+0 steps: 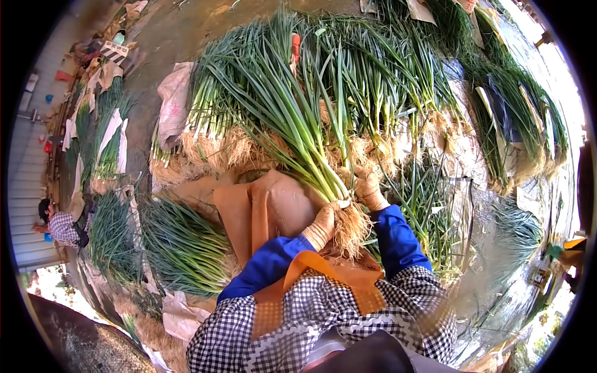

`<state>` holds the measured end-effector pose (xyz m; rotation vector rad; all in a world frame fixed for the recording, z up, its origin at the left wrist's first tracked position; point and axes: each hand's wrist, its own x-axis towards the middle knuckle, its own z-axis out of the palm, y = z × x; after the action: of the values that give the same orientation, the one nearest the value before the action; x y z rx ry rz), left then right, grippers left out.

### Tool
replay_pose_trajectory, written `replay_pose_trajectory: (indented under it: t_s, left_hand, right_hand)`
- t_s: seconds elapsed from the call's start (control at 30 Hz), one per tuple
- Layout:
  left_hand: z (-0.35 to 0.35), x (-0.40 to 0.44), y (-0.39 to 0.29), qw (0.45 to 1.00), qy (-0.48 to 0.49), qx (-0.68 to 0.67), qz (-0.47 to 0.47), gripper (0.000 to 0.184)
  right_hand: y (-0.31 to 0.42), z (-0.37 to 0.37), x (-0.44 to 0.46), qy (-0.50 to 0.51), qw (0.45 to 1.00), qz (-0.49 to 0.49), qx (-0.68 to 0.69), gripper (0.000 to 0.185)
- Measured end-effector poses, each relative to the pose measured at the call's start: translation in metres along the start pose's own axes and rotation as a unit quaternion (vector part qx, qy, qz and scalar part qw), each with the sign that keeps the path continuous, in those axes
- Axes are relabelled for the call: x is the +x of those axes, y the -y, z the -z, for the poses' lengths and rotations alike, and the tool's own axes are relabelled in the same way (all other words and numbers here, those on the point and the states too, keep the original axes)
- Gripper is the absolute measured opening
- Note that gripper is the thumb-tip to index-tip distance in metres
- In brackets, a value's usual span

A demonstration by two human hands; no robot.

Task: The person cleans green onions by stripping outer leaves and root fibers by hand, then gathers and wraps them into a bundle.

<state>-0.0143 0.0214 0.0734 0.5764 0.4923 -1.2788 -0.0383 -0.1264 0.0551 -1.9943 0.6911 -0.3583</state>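
Observation:
A bunch of green onions (303, 138) slants up and away from my lap, its pale roots (349, 227) hanging toward me. My left hand (323, 225), in a tan glove, is wrapped around the white stems just above the roots. On the right side of the bunch, my right hand (369, 188), also gloved, is closed near a stalk whose leaves rise beside the bunch; its fingertips are partly hidden. Beneath the bunch, a brown apron (273, 202) covers my knees. Beyond it lies a long row of green onions (379, 81) with roots toward me.
A red-handled tool (295, 48) lies among the leaves. More green onions (183, 245) are heaped at my left, and leafy ones (423, 211) at my right. A pale sack (175, 102) rests by the row. Another person (62, 227) is at the far left.

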Motion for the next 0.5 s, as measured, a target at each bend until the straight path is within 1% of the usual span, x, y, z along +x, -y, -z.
replay_pose_trajectory:
  t_s: [0.03, 0.07, 0.1, 0.13, 0.17, 0.23, 0.27, 0.3, 0.33, 0.37, 0.4, 0.43, 0.47, 0.5]
  left_hand:
    - [-0.001, -0.002, -0.003, 1.0, 0.0, 0.002, -0.002, 0.024]
    - [-0.002, -0.004, -0.005, 1.0, 0.002, -0.003, -0.012, 0.024]
    - [-0.004, -0.007, -0.008, 1.0, 0.004, -0.008, -0.021, 0.023]
    - [-0.005, -0.007, -0.01, 0.999, -0.021, 0.025, -0.035, 0.021]
    - [-0.004, -0.009, -0.009, 0.999, -0.023, 0.025, -0.031, 0.021]
    - [-0.007, -0.008, -0.011, 0.999, -0.014, 0.045, 0.0, 0.018]
    - [-0.009, -0.008, -0.01, 0.999, -0.031, 0.036, -0.004, 0.018]
    - [-0.006, -0.007, -0.01, 0.999, -0.034, 0.039, -0.003, 0.018]
    - [0.0, -0.004, -0.011, 0.998, -0.025, 0.051, -0.005, 0.018]
    - [0.006, -0.001, -0.011, 0.998, -0.014, 0.062, -0.007, 0.018]
    - [0.009, 0.0, -0.012, 0.996, -0.034, 0.081, -0.009, 0.023]
    - [0.001, -0.004, -0.013, 0.996, -0.034, 0.082, -0.009, 0.023]
    - [-0.007, -0.007, -0.014, 0.998, -0.022, 0.049, -0.024, 0.022]
    - [-0.012, -0.01, -0.014, 0.999, -0.011, 0.014, -0.037, 0.021]
  right_hand:
    - [-0.004, 0.001, -0.004, -0.125, 0.983, 0.106, -0.078, 0.029]
    - [-0.011, 0.014, -0.009, -0.007, 0.996, -0.007, 0.086, 0.034]
    - [0.0, 0.032, -0.013, 0.111, 0.956, -0.12, 0.246, 0.04]
    - [0.01, 0.037, -0.016, 0.125, 0.924, -0.12, 0.342, 0.037]
    - [0.021, 0.037, -0.024, 0.097, 0.93, -0.126, 0.333, 0.038]
    - [0.026, 0.03, -0.03, 0.146, 0.966, -0.109, 0.186, 0.039]
    - [0.018, 0.022, -0.03, 0.175, 0.961, -0.096, 0.19, 0.036]
    - [-0.019, 0.001, -0.033, 0.042, 0.996, -0.029, 0.073, 0.024]
    - [0.012, 0.019, -0.035, 0.051, 0.994, 0.044, -0.089, 0.019]
    - [0.044, 0.039, -0.036, 0.057, 0.96, 0.115, -0.249, 0.016]
    - [0.041, 0.044, -0.041, -0.006, 0.9, 0.295, -0.321, 0.014]
    - [0.033, 0.05, -0.052, 0.023, 0.958, 0.234, -0.167, 0.015]
    - [0.025, 0.056, -0.063, 0.033, 0.985, 0.172, -0.001, 0.017]
    - [0.04, 0.08, -0.073, 0.081, 0.981, 0.104, 0.144, 0.018]
